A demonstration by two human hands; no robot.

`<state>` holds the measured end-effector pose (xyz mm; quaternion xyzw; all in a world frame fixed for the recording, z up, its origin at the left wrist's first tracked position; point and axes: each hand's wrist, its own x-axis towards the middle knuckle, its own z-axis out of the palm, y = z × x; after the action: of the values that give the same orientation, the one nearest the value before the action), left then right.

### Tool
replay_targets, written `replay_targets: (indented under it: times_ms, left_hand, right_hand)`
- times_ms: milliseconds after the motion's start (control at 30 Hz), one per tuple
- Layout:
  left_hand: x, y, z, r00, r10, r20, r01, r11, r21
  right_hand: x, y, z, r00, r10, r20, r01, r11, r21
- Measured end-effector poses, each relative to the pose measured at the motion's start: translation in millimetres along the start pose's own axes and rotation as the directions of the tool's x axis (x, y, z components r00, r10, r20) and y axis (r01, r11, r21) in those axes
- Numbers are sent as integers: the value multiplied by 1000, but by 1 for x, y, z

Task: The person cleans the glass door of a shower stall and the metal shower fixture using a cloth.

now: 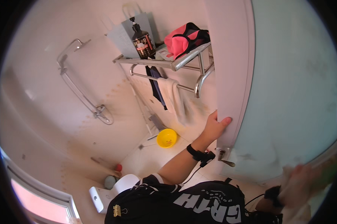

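My left hand [214, 127] grips the edge of a white-framed door [232, 67], fingers wrapped around its rim, with a black band on the wrist. The door has a frosted glass panel [295, 86] and a metal handle [224, 156] just below the hand. My right hand [297, 183] is at the lower right, blurred, pressed against the glass; it seems to hold a pale cloth, but the blur makes it hard to tell.
A metal wall rack [176, 63] carries a dark pump bottle [142, 41], a pink bag [185, 39] and hanging towels [172, 97]. A shower rail [79, 89] is on the left wall. A yellow basin [167, 138] and a white toilet [108, 192] are below.
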<state>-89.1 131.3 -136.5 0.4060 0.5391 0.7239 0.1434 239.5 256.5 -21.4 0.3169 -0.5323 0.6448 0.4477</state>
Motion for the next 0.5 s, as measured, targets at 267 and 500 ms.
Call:
replay_targets:
  times_ms: [267,500]
  left_hand:
    - [-36,32,-4,999,-22,36,23,999,-29]
    - [-43,21,2,999,23,-45,-24,999,-21]
  right_hand:
    - [-67,-28,-115,510,-206,-835,49,976,-211]
    - [-14,24,-124,621,-669,-409,-520,39,-853]
